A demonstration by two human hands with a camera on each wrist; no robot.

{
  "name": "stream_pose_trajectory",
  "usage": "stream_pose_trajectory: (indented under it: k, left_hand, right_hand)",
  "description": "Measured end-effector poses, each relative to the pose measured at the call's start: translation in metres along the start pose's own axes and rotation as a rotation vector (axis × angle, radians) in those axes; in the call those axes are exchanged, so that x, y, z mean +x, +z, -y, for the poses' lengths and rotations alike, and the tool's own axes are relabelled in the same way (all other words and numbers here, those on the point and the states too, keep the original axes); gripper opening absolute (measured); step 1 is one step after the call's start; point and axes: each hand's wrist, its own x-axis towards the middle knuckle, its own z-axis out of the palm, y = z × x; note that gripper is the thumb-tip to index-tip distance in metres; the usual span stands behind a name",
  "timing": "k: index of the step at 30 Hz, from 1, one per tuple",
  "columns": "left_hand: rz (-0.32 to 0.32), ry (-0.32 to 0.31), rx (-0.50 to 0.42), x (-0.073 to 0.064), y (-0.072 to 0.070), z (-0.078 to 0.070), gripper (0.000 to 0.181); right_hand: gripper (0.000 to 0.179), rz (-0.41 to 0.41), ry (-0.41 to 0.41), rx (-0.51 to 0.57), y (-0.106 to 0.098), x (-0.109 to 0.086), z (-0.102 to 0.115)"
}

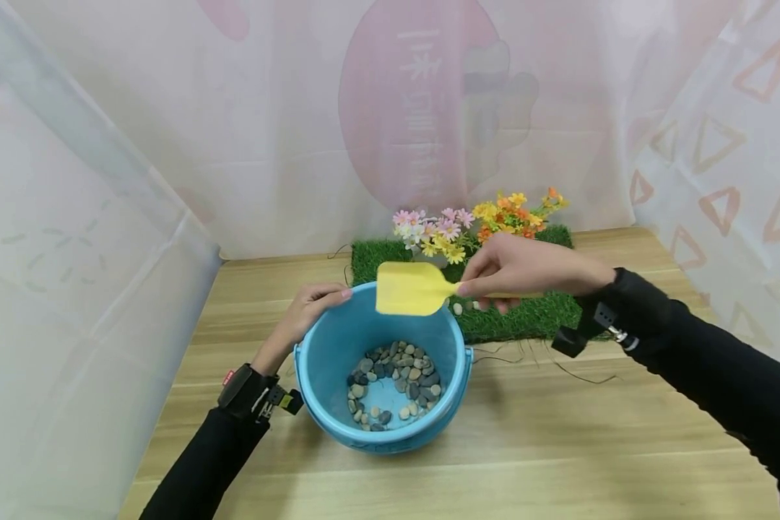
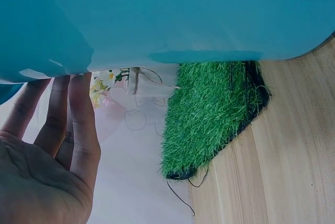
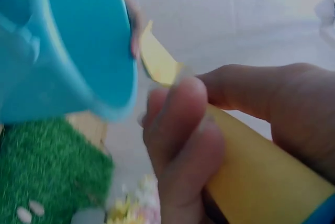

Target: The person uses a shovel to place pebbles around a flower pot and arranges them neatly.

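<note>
A light blue plastic bucket stands on the table, with grey and tan pebbles scattered over its bottom. At its far-left rim is my left hand, thumb along the edge; in the left wrist view the fingers reach the bucket's outer wall. My right hand holds a yellow toy shovel by its handle, thumb against fingers. The shovel's flat blade hangs over the far part of the bucket's mouth, and no pebbles show on it.
Behind the bucket lies a green artificial grass mat with loose dark threads. Pink and white flowers and orange and yellow flowers stand on it, and a few pale pebbles lie there. Printed curtains surround the wooden table.
</note>
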Motion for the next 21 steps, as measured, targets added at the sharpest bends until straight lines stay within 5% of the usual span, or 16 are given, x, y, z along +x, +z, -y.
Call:
stream_pose_trajectory:
  k: [9, 21]
  left_hand:
    - [-0.013, 0.019, 0.090, 0.001, 0.001, 0.000, 0.023]
    - [-0.005, -0.012, 0.021, 0.001, 0.001, 0.000, 0.023]
  right_hand:
    - [0.018, 0.139, -0.068, -0.017, 0.027, 0.047, 0.026]
    - [0.030, 0.261, -0.041, -0.237, 0.048, 0.089, 0.041]
